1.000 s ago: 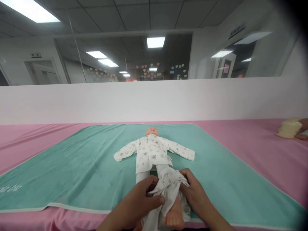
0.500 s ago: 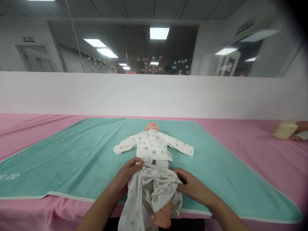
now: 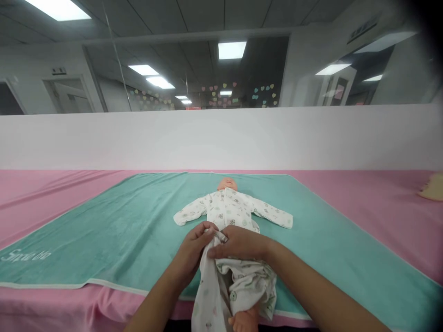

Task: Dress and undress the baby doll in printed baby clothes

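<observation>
A baby doll (image 3: pixel 227 184) lies on its back, its head away from me, in a white printed long-sleeved top (image 3: pixel 229 207). White printed baby pants (image 3: pixel 211 295) are bunched around its lower body. One bare foot (image 3: pixel 244 320) pokes out of a gathered pant leg, while the other leg of the pants hangs loose toward me. My left hand (image 3: pixel 197 246) pinches the waistband at its left end. Close beside it, my right hand (image 3: pixel 238 242) is closed on the same waistband, thumb toward me. Both hands hide the doll's hips.
A teal blanket (image 3: pixel 138 221) with a white edge is spread under the doll, over a pink cloth (image 3: pixel 363 193). At the far right edge sits a pale yellow object (image 3: pixel 432 186), partly cut off. Behind is a white low wall (image 3: pixel 207 138) below a mirror or glass.
My right hand has left the gathered pant leg on the right and moved left to the waistband beside my left hand. The view has shifted slightly left.
</observation>
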Available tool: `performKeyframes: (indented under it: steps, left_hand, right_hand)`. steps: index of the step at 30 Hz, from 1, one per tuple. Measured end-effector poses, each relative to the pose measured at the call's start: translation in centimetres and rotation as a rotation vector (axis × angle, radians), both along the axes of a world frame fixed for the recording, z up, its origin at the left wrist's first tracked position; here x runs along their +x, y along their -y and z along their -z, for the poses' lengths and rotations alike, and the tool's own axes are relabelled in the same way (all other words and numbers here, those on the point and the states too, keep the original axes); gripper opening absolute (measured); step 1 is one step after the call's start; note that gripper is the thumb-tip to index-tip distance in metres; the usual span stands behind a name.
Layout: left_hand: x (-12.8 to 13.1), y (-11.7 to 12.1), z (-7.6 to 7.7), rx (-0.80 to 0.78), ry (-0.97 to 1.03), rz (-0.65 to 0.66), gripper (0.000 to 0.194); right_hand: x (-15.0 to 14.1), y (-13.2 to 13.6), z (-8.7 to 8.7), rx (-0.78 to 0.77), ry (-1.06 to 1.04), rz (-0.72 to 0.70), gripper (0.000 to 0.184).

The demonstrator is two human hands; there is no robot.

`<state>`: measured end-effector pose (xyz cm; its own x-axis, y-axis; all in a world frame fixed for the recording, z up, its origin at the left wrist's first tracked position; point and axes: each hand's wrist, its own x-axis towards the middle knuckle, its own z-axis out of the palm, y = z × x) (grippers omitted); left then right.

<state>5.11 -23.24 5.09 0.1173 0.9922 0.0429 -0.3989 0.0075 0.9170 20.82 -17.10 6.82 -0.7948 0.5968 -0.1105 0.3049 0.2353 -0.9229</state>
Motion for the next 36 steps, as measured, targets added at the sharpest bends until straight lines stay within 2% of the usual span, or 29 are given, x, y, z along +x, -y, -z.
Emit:
performKeyframes:
  steps: [2, 4, 6, 7, 9, 13, 15, 18, 20, 23, 25, 28, 30, 34, 36]
  left_hand:
    - [-0.3, 0.2, -0.7, -0.015, -0.008, 0.005, 0.021]
    - [-0.6, 0.5, -0.9, -0.017, -0.104, 0.084, 0.022]
    - [-1.0, 0.7, -0.8, -0.027, -0.246, 0.189, 0.020]
    - [-1.2, 0.7, -0.6, -0.038, -0.295, 0.215, 0.020]
    - [-1.4, 0.6, -0.2, -0.059, -0.270, 0.199, 0.023]
    - [-0.7, 0.3, 0.3, -0.072, -0.002, 0.081, 0.038]
    - [0.0, 0.1, 0.2, -0.084, 0.049, 0.030, 0.039]
    - [1.0, 0.0, -0.3, -0.106, 0.045, -0.027, 0.034]
    - [1.4, -0.1, -0.7, -0.106, 0.047, -0.057, 0.030]
    - [1.5, -0.3, -1.1, -0.083, 0.006, -0.102, 0.035]
    - [1.1, -0.5, -1.1, -0.071, -0.048, -0.141, 0.037]
    - [0.3, -0.7, -0.7, -0.073, -0.108, -0.202, 0.036]
    - [-0.2, -0.8, -0.3, -0.085, -0.144, -0.222, 0.036]
    - [-0.5, -0.5, 0.1, -0.109, -0.121, -0.233, 0.038]
    - [-0.4, 0.0, 0.0, -0.121, -0.080, -0.212, 0.038]
  right_hand:
    - [-0.1, -0.9, 0.5, -0.191, -0.209, 0.068, 0.030]
    - [0.5, -1.7, 1.0, -0.344, -0.496, 0.270, 0.028]
    - [1.3, -2.4, 1.5, -0.434, -0.695, 0.454, 0.023]
    - [1.6, -2.6, 1.6, -0.460, -0.742, 0.486, 0.021]
    - [1.8, -2.7, 1.8, -0.490, -0.772, 0.426, 0.018]
    - [1.4, -2.0, 1.8, -0.460, -0.804, 0.294, 0.023]
    - [1.4, -1.8, 1.6, -0.459, -0.756, 0.209, 0.022]
    - [1.6, -2.1, 0.7, -0.432, -0.577, -0.024, 0.030]
    - [1.6, -2.5, -0.3, -0.306, -0.355, -0.173, 0.038]
    - [0.9, -2.9, -1.6, -0.039, 0.010, -0.312, 0.032]
    - [0.2, -2.9, -1.8, 0.028, 0.066, -0.330, 0.028]
    - [-0.6, -2.9, -1.0, -0.032, -0.067, -0.278, 0.031]
    - [-1.0, -2.7, -0.5, -0.035, -0.077, -0.271, 0.032]
    - [-1.3, -2.1, -0.6, 0.098, 0.072, -0.398, 0.031]
    - [-1.3, -1.7, -1.1, 0.207, 0.128, -0.404, 0.032]
